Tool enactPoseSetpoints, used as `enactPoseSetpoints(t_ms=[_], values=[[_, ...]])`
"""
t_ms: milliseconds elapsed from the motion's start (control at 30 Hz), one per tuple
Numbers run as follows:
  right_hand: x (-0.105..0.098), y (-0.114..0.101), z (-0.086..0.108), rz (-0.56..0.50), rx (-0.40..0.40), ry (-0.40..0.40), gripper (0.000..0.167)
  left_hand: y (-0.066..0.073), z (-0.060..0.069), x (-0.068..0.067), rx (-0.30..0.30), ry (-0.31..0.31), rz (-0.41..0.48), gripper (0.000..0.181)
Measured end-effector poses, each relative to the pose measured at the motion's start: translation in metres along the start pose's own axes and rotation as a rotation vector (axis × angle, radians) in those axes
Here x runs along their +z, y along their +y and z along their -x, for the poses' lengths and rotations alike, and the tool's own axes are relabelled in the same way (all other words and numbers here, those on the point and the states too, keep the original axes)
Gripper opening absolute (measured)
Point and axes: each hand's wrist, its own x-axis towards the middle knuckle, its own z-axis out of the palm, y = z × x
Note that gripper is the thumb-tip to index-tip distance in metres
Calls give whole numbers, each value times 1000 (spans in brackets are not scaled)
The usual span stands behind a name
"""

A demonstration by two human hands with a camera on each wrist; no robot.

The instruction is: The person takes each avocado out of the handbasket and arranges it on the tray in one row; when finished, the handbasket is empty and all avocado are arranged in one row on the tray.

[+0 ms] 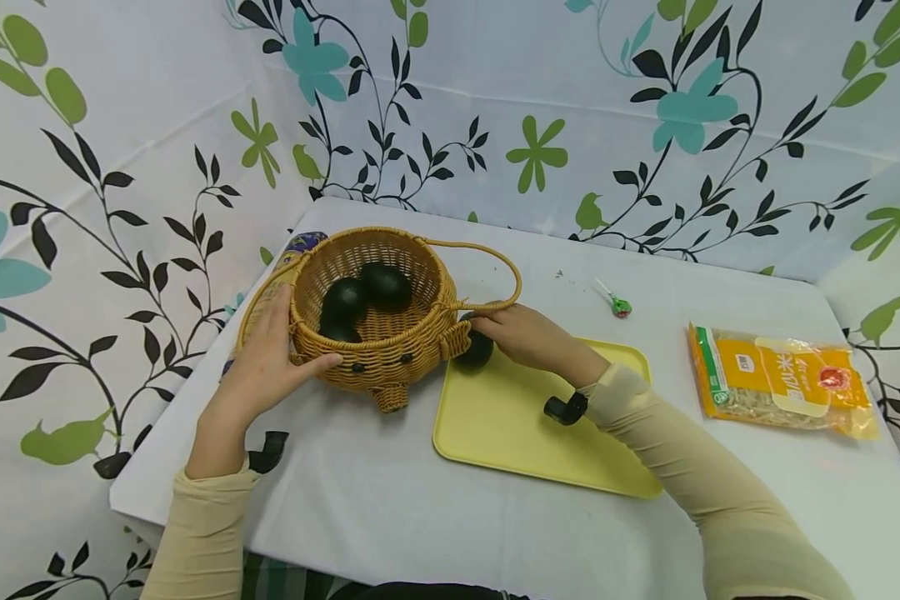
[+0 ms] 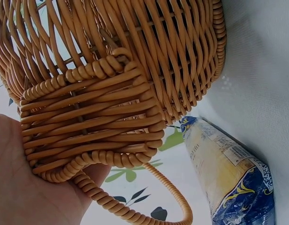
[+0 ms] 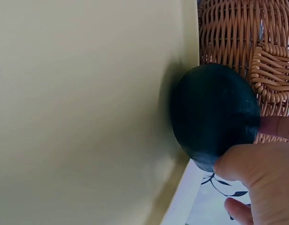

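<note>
A wicker basket (image 1: 412,367) with an animal face and looped handles stands on the table, holding several dark green avocados (image 1: 386,287). My left hand (image 1: 258,367) rests against its left side, fingers straight and thumb spread toward the front; in the left wrist view the palm (image 2: 32,183) touches the woven ear flap (image 2: 92,122). On the basket's right, my right hand (image 1: 528,337) grips another avocado (image 3: 214,112) at the corner of the yellow tray (image 1: 525,425). Thumb and a finger press its side in the right wrist view; the other fingers are partly hidden.
A green-wrapped lollipop (image 1: 620,307) lies behind the tray. To the right is an orange food packet (image 1: 787,379). A blue and yellow packet (image 2: 233,173) lies behind the basket's left side. Patterned cloth (image 1: 450,108) hangs along the table's back edge.
</note>
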Motion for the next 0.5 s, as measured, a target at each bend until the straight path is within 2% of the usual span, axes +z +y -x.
enactPoseSetpoints(t_ms=[200, 333, 500], values=[[-4, 0, 6, -45, 85, -18, 39, 1, 0, 0, 3, -1, 8, 117], [-8, 2, 13, -60, 99, -21, 48, 0, 0, 0, -3, -4, 13, 117], [-10, 6, 20, -64, 99, -21, 50, -1, 0, 1, -4, -5, 12, 117]])
